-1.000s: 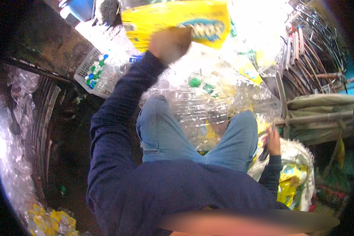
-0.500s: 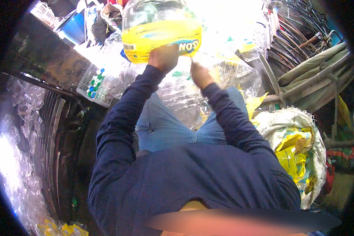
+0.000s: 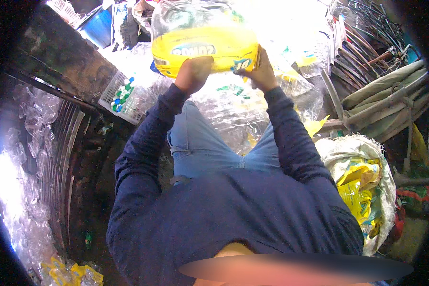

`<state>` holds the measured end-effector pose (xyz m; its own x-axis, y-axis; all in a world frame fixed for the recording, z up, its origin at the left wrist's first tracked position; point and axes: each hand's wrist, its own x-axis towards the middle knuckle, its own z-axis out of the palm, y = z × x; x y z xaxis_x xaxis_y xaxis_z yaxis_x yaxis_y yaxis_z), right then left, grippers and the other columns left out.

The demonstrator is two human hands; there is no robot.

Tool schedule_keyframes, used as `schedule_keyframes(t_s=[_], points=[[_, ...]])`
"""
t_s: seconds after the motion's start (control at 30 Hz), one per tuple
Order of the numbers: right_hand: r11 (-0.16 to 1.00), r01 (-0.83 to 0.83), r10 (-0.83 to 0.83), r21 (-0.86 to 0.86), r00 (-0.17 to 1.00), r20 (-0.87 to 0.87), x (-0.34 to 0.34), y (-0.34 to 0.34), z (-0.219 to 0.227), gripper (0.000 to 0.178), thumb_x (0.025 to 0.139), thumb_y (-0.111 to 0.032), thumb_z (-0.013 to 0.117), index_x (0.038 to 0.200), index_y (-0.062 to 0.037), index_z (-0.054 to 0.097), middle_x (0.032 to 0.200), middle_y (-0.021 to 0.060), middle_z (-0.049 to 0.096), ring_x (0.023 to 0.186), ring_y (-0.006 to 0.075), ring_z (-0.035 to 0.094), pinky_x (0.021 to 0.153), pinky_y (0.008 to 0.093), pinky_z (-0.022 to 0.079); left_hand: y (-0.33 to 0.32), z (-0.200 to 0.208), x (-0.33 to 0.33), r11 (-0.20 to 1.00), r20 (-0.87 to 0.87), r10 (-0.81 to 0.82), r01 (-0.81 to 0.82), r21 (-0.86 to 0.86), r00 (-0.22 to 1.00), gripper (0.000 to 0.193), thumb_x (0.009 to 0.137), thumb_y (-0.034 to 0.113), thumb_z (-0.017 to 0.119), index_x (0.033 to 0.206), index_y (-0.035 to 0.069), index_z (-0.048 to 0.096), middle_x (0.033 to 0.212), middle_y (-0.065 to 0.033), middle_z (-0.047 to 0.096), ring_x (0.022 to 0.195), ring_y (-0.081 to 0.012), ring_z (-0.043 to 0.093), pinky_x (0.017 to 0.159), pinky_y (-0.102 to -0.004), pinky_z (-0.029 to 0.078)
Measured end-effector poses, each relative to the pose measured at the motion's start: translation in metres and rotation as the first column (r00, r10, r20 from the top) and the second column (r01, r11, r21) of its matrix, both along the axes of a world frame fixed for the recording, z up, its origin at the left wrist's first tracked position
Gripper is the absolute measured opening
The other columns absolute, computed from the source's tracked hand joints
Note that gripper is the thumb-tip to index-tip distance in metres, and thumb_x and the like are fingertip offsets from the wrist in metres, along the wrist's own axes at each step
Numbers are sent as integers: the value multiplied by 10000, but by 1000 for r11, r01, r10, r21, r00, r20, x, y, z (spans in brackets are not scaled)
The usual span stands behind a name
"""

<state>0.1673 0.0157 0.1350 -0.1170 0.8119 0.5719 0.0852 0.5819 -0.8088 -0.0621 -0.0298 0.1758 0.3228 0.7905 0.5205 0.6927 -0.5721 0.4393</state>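
Observation:
A large clear plastic bottle (image 3: pixel 188 18) with a broad yellow label (image 3: pixel 195 37) around it is held up in front of me, lying on its side. My left hand (image 3: pixel 194 75) is closed on its near side, over the lower edge of the label. At the right end, my right hand (image 3: pixel 263 71) grips the label's corner, thumb in front and fingers behind. Whether that corner has come loose from the bottle I cannot tell. Below and beyond lies a heap of clear plastic bottles (image 3: pixel 233 105), partly washed out by glare.
A white basket (image 3: pixel 136 113) of blue, green and white caps (image 3: pixel 121 97) stands at the left. On the right, a white woven sack (image 3: pixel 331 150) holds yellow labels (image 3: pixel 355 188). Metal strips (image 3: pixel 362 57) and a folded cloth on a frame (image 3: pixel 381 93) lie at far right; a blue bucket (image 3: pixel 96 27) is far left.
My right hand has moved right and up, from below the bottle to its right end, and now grips there. The bottle has turned somewhat and shifted slightly right.

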Motion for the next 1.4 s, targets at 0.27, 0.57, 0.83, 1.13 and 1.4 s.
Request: schedule_keyframes(t_s=[0.27,0.57,0.83,1.13,1.4], points=[[778,-554,289,-298,735,-613,67,48,-82,386,837,-117,619,1200,-36,513,1012,73,605,858,176,589,694,301,498,-53,35,-68,758,837,-232,631,-164,496,226,844,250,552,860,25,564,743,-68,582,655,-159,520,581,-287,413],[845,-348,193,-407,907,-375,71,59,-67,349,901,-267,539,1141,-13,541,990,91,592,856,178,584,720,317,483,2,77,-154,832,-208,440,-311,459,874,139,843,102,521,963,51,569,777,-114,610,811,-227,619,661,-340,478],[620,175,-535,765,808,248,40,15,126,280,880,-224,569,1013,22,586,878,114,643,815,213,629,678,309,497,81,110,-63,985,179,-170,160,71,969,239,858,197,543,1025,32,588,898,-87,606,731,-169,602,617,-281,480],[372,483,-835,793,547,59,76,-10,177,232,798,-253,635,876,-46,567,799,112,608,754,282,597,672,376,476,9,-14,132,989,287,-132,106,104,949,1017,573,580,773,1327,39,357,1149,-216,506,1087,-347,497,934,-412,412],[134,683,-795,718,506,-334,165,-105,224,179,785,-236,574,737,-78,502,683,72,535,594,243,528,532,349,411,-7,14,176,935,381,-262,331,-128,887,901,587,517,790,1287,113,392,1065,-188,603,987,-380,577,836,-426,472]])
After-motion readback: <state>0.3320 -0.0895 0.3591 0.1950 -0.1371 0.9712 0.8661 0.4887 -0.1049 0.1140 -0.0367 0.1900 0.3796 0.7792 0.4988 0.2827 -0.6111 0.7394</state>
